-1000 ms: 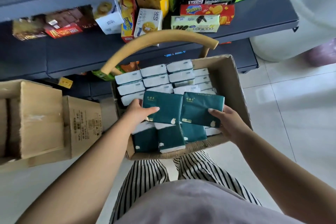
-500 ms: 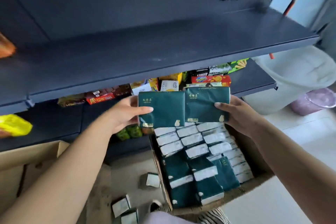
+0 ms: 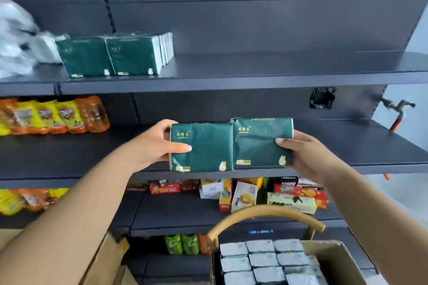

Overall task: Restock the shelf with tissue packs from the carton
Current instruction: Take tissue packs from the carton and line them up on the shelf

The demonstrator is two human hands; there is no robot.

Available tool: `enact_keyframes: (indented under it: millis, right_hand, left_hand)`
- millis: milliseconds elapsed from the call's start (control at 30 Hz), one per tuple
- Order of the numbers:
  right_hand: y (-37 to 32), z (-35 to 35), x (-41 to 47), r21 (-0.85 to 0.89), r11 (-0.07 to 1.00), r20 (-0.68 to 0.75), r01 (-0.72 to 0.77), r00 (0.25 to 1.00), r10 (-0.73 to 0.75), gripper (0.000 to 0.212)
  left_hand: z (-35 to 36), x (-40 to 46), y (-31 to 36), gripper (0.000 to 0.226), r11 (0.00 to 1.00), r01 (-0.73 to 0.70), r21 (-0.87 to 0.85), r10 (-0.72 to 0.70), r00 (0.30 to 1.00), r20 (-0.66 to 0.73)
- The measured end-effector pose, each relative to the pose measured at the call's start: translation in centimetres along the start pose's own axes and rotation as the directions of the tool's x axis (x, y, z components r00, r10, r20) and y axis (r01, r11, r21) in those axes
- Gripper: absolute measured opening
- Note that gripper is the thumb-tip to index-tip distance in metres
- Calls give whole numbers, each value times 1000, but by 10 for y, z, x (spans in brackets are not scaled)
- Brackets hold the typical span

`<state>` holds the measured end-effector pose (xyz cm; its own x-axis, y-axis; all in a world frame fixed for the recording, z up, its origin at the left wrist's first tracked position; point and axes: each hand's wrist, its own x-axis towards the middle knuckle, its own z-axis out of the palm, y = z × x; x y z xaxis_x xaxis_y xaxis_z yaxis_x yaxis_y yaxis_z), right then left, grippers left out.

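My left hand (image 3: 159,143) grips one green tissue pack (image 3: 201,148), my right hand (image 3: 301,152) grips a second pack (image 3: 259,143), the two pressed side by side in the air, in front of the middle shelf (image 3: 347,146). Stocked row of packs (image 3: 115,55) sits on the top shelf (image 3: 254,76); carton (image 3: 342,259) is low right, well filled. Risk: soft packs squeezed only at the outer edges could buckle or slip apart on the lift, or knock the row over.

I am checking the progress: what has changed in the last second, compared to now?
Both hands lifted the two green tissue packs out of the carton up to shelf height. The left hand still grips the left pack, the right hand the right pack.
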<state>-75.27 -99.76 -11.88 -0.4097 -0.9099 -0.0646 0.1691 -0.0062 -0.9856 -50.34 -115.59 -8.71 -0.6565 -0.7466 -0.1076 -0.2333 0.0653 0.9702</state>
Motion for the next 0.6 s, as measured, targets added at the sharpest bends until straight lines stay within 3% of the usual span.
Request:
enact_keyframes:
  millis: [300, 500, 600]
  right_hand:
    - [-45, 16, 23, -64, 983, 182, 170, 971, -156, 23]
    - [-88, 18, 54, -110, 955, 175, 274, 952, -252, 26]
    - [-115, 14, 75, -119, 939, 172, 322, 938, -300, 24]
  left_hand:
    - [-18, -14, 41, 41, 996, -65, 60, 71, 990, -120]
    - [-35, 15, 85, 35, 947, -121, 296, 160, 981, -111]
    - [-45, 45, 118, 35, 839, -120, 531, 195, 977, -87]
